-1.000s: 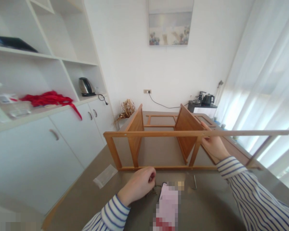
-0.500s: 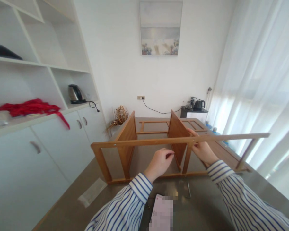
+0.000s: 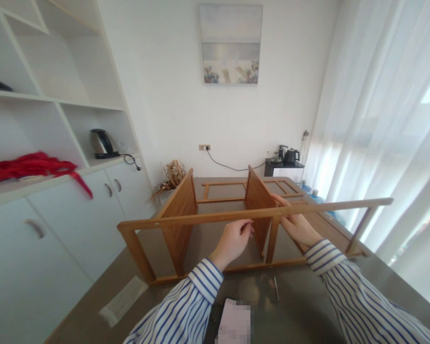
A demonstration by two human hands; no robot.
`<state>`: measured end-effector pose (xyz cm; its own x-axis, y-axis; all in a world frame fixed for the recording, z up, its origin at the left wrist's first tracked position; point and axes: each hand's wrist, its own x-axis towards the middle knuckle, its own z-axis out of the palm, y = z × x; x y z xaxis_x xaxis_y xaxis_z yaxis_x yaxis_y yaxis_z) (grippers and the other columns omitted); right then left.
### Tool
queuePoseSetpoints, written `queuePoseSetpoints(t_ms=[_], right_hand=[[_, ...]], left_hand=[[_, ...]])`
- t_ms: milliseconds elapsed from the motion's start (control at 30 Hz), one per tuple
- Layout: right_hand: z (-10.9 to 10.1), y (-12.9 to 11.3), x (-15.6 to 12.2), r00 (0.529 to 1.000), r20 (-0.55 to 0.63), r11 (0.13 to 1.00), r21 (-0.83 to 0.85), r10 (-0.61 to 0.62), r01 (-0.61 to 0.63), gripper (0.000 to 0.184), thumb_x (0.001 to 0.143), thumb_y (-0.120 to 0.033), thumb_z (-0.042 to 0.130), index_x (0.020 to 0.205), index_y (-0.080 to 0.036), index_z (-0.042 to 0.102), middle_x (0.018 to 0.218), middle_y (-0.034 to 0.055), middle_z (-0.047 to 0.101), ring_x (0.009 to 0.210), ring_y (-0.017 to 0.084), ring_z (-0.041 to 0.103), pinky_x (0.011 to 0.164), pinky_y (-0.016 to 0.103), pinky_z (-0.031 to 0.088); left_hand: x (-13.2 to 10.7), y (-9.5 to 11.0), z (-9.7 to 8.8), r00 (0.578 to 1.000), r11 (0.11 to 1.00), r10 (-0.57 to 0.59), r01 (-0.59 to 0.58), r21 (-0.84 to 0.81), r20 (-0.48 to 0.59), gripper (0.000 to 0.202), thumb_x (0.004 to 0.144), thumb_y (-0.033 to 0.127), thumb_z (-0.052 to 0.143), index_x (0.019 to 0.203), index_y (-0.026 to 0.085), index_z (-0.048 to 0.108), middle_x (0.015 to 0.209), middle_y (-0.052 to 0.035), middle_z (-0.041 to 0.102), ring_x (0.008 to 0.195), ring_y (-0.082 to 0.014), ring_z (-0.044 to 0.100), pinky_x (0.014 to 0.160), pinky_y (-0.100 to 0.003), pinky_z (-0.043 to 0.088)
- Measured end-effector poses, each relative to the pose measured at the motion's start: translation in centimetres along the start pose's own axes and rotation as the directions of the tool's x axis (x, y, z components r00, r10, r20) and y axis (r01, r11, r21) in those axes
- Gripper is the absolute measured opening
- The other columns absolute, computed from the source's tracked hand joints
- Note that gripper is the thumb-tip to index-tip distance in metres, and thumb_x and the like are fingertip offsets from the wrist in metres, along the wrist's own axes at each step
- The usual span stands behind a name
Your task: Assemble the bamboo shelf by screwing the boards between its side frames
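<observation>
1. A bright room: a white sheer curtain fills the right side, and a white shelf unit with cupboards runs along the left. It carries a red cloth and a steel kettle. A painting hangs on the far wall.
2. A grey table stretches away from the viewer. On it stands a wooden frame, a long rack of thin rails with two upright board panels, reaching nearly across the table.
3. Change over the last second: the left hand was down on the table near the viewer and has risen to the frame's top rail. Both hands now meet at that rail, near the post beside the right-hand panel, so the work now sits at that joint.
4. The left hand is curled, with thumb and forefinger pinched together just under the rail. What they pinch, if anything, is too small to tell.
5. The right hand has kept its place. Its fingers lie along the panel's near edge and close loosely about the rail where the post meets it, steadying the frame.
6. Both arms wear blue-and-white striped sleeves.
7. On the table near the viewer lie a clear plastic bag at the left, apart from the frame, and a blurred pink patch at the bottom edge.
8. A small metal tool lies just in front of the frame's lower rail, untouched
</observation>
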<state>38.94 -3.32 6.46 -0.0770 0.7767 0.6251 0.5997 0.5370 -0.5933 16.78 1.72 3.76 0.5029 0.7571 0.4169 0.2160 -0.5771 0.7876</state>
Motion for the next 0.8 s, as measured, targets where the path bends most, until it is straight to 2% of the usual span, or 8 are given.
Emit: queuePoseSetpoints(t_ms=[100, 200, 267, 367, 433, 567, 700, 800], right_hand=[[0.1, 0.0, 0.1, 1.0, 0.001, 1.0, 0.023, -0.009, 0.008, 0.06, 0.084, -0.013, 0.044, 0.142, -0.027, 0.036, 0.137, 0.0043, 0.05, 0.131, 0.021, 0.041, 0.112, 0.047, 0.027], [0.4, 0.1, 0.1, 1.0, 0.005, 0.992, 0.13, 0.005, -0.005, 0.061, 0.082, -0.011, 0.045, 0.14, -0.028, 0.038, 0.14, 0.0022, 0.048, 0.133, 0.02, 0.038, 0.114, 0.046, 0.022], [0.9, 0.4, 0.1, 1.0, -0.004, 0.975, 0.22, 0.024, -0.023, 0.06, 0.083, -0.013, 0.047, 0.14, -0.029, 0.038, 0.142, 0.0016, 0.045, 0.134, 0.02, 0.037, 0.115, 0.046, 0.021], [1.4, 0.7, 0.1, 0.999, -0.007, 0.956, 0.292, 0.036, -0.032, 0.058, 0.084, -0.015, 0.047, 0.14, -0.031, 0.037, 0.143, 0.002, 0.044, 0.134, 0.02, 0.037, 0.113, 0.047, 0.024], [1.7, 0.8, 0.2, 0.999, -0.012, 0.952, 0.304, 0.034, -0.029, 0.059, 0.083, -0.015, 0.047, 0.139, -0.031, 0.038, 0.143, 0.002, 0.043, 0.134, 0.02, 0.036, 0.113, 0.047, 0.024], [1.8, 0.4, 0.2, 0.999, -0.027, 0.948, 0.317, 0.039, -0.028, 0.064, 0.079, -0.011, 0.048, 0.139, -0.031, 0.039, 0.143, 0.0017, 0.045, 0.135, 0.019, 0.035, 0.114, 0.045, 0.023], [1.8, -0.2, 0.2, 0.998, -0.033, 0.941, 0.335, 0.057, -0.043, 0.068, 0.078, -0.012, 0.047, 0.142, -0.03, 0.036, 0.141, 0.0023, 0.048, 0.136, 0.019, 0.032, 0.113, 0.044, 0.025], [1.8, -0.8, 0.1, 0.996, -0.025, 0.944, 0.321, 0.084, -0.072, 0.066, 0.079, -0.016, 0.049, 0.143, -0.029, 0.035, 0.139, 0.004, 0.05, 0.134, 0.019, 0.037, 0.112, 0.043, 0.026]], left_hand=[[1.0, 0.8, -0.6, 0.995, 0.994, 0.048, -0.056, -0.092, -0.087, 0.022, 0.09, 0.028, 0.047, 0.1, 0.017, 0.063, 0.091, -0.0068, 0.071, 0.079, -0.0176, 0.068, 0.074, -0.03, 0.053], [2.7, 2.0, -0.9, 0.979, 0.965, 0.114, -0.15, -0.215, -0.172, 0.021, 0.088, 0.032, 0.053, 0.102, 0.018, 0.061, 0.096, -0.0068, 0.071, 0.088, -0.0185, 0.067, 0.079, -0.031, 0.053], [4.1, 2.6, -0.7, 0.972, 0.933, 0.151, -0.201, -0.299, -0.182, 0.023, 0.086, 0.036, 0.057, 0.097, 0.018, 0.065, 0.095, -0.0071, 0.072, 0.088, -0.0191, 0.067, 0.08, -0.032, 0.053], [6.5, 3.2, 0.0, 0.954, 0.901, 0.195, -0.266, -0.343, -0.228, 0.023, 0.08, 0.037, 0.064, 0.088, 0.017, 0.071, 0.101, -0.008, 0.072, 0.093, -0.0203, 0.066, 0.088, -0.035, 0.051], [7.8, 3.3, 0.7, 0.95, 0.893, 0.224, -0.29, -0.344, -0.22, 0.022, 0.078, 0.037, 0.065, 0.086, 0.017, 0.073, 0.105, -0.0081, 0.071, 0.099, -0.0209, 0.065, 0.094, -0.035, 0.048], [9.5, 3.3, 1.9, 0.951, 0.894, 0.242, -0.296, -0.338, -0.193, 0.029, 0.084, 0.039, 0.058, 0.096, 0.017, 0.072, 0.106, -0.0086, 0.071, 0.104, -0.0211, 0.064, 0.098, -0.036, 0.046], [10.1, 3.0, 2.6, 0.957, 0.903, 0.236, -0.28, -0.325, -0.171, 0.032, 0.086, 0.04, 0.055, 0.098, 0.016, 0.071, 0.102, -0.0086, 0.072, 0.104, -0.0211, 0.064, 0.097, -0.036, 0.046], [10.1, 2.9, 2.7, 0.961, 0.916, 0.221, -0.262, -0.302, -0.164, 0.032, 0.086, 0.04, 0.054, 0.1, 0.016, 0.07, 0.102, -0.0083, 0.072, 0.099, -0.0205, 0.066, 0.095, -0.035, 0.048]])
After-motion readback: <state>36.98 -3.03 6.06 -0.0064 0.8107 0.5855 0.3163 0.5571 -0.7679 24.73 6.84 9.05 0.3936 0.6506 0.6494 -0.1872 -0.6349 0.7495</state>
